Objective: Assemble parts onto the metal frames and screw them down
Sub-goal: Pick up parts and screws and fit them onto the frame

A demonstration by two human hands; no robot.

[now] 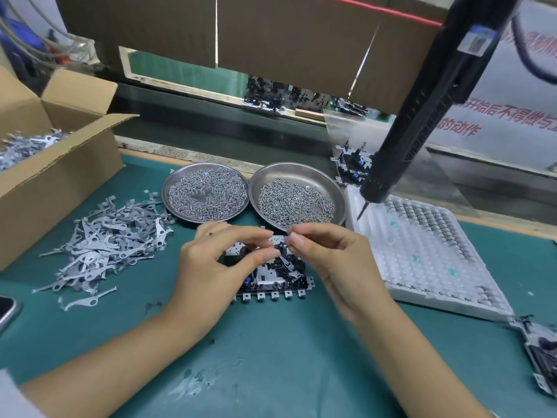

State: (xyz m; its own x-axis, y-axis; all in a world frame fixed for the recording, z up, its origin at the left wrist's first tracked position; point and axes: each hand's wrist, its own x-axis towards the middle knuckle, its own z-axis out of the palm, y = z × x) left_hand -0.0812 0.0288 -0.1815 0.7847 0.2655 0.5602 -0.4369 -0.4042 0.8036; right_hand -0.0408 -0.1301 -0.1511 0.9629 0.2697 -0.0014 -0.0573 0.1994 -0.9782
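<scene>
A metal frame (272, 280) with black parts and a row of small tabs lies on the green mat at the centre. My left hand (217, 260) hovers over its left side, thumb and fingers curled and pinching a tiny part at the frame's top. My right hand (325, 254) is over the frame's right side, its thumb and forefinger pinched together on something small that I cannot make out. A thin grey lever (286, 265) sits on the frame between both hands.
Two steel dishes of screws (206, 193) (297, 200) stand behind the frame. Loose grey levers (105, 245) lie piled at left beside a cardboard box (57, 164). A hanging black electric screwdriver (422, 116) points at a white tray (422, 254). Another frame (539, 354) lies far right.
</scene>
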